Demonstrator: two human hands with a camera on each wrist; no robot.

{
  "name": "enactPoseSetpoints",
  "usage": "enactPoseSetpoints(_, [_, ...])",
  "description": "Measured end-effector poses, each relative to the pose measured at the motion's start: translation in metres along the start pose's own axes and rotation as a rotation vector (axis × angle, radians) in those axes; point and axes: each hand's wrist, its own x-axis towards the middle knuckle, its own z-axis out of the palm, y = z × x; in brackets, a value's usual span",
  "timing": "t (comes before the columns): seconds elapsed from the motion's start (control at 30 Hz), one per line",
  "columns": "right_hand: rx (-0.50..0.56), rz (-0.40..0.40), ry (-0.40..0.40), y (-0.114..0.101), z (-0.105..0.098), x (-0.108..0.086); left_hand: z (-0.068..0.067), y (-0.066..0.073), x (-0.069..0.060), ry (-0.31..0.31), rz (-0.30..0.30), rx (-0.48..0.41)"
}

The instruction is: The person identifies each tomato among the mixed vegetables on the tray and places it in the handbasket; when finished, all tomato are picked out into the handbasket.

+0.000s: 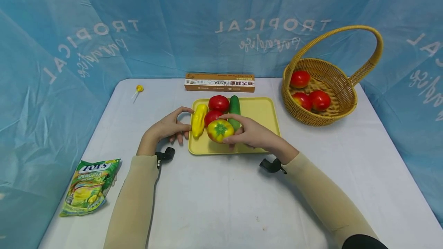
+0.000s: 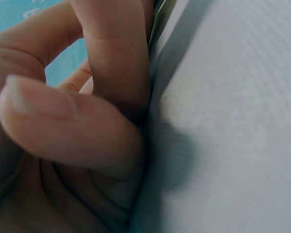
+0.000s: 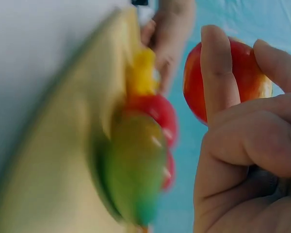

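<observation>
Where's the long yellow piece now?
Head view: the long yellow piece lies at the left end of the yellow tray, between the left hand and two round red pieces.

From where I stand, the table (image 1: 214, 199) has a white, slightly creased surface, narrower at its far edge than its near one to my eye. A shallow yellow tray (image 1: 259, 120) with rounded corners lies flat around the middle, towards the far side. Just beyond it, a long brown box (image 1: 219, 82) marked PASTA lies along the far edge. A woven basket (image 1: 309, 119) stands upright at the far right, apart from the tray. At far left is a small yellow-headed pick (image 1: 139, 88); nearer, by the left edge, lies a green FOX'S bag (image 1: 88, 187).
</observation>
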Motion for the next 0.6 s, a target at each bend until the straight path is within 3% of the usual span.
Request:
enactPoseSetpoints(0.23, [0.041, -0.036, 0.099, -0.018, -0.049, -0.036, 0.001, 0.001, -0.002, -0.002, 0.001, -0.007])
enactPoseSetpoints(0.6, [0.140, -0.083, 0.331, -0.017, -0.125, -0.093, 0.001, 0.003, -0.002, 0.005, -0.005, -0.006])
